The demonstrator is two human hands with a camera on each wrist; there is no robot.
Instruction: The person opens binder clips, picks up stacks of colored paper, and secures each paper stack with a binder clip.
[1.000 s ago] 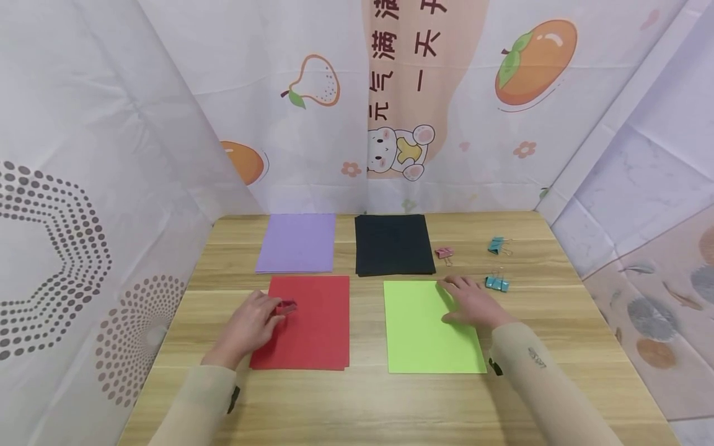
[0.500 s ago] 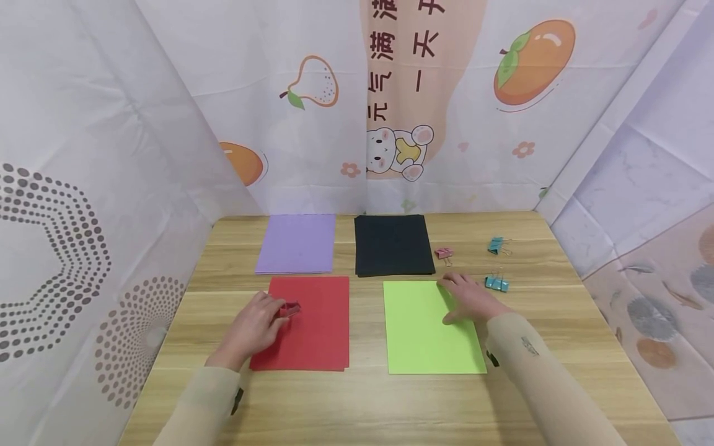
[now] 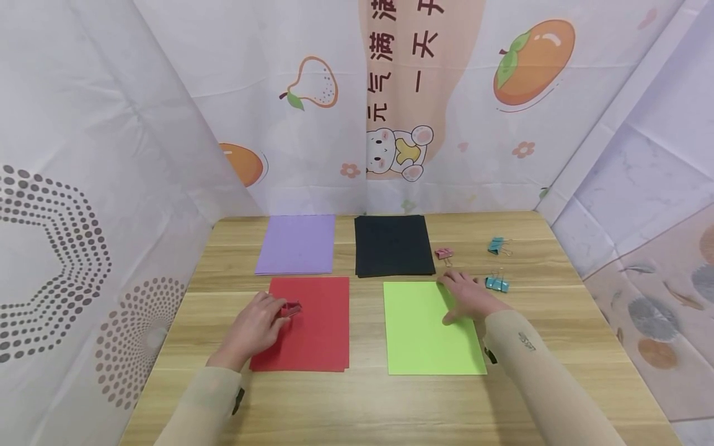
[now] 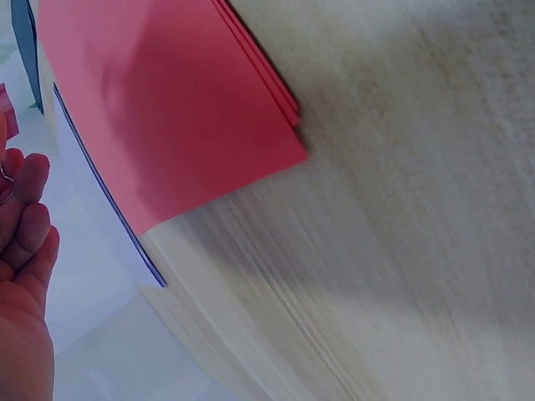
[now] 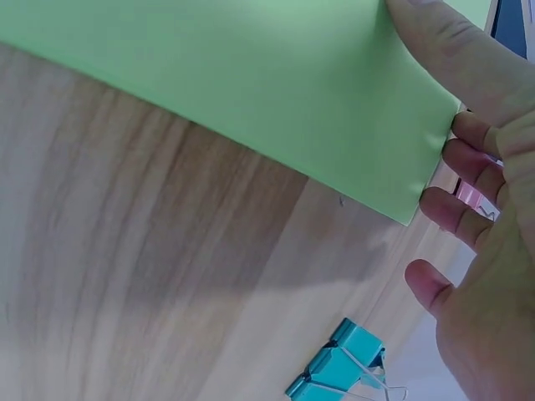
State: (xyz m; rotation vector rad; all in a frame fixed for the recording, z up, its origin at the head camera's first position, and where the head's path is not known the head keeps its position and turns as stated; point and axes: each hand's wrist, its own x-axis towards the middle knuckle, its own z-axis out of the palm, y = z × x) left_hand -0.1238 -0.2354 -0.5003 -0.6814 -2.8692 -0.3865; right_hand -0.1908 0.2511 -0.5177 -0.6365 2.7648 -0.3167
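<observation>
My left hand (image 3: 252,326) hovers over a stack of red square paper (image 3: 320,337), pinching a small dark red or pink binder clip (image 3: 292,308) by its handles. Part of that clip (image 4: 7,114) shows at the left edge of the left wrist view. My right hand (image 3: 471,296) rests at the far right corner of the lime-green square paper (image 3: 429,347). Seen from the right wrist, its fingertips touch the far edge of the green paper (image 5: 334,109), while the thumb lies over the top. The little finger stays off the paper.
Purple paper (image 3: 297,244) and black paper (image 3: 393,244) lie along the back of the wooden table (image 3: 368,402). A pink binder clip (image 3: 444,253) sits beside the black stack. Two teal binder clips (image 3: 496,245) lie to the right. A printed curtain (image 3: 323,155) hangs behind.
My left hand has shifted slightly right over the red paper, with the clip in its fingers. My right hand has barely moved at the green paper's corner.
</observation>
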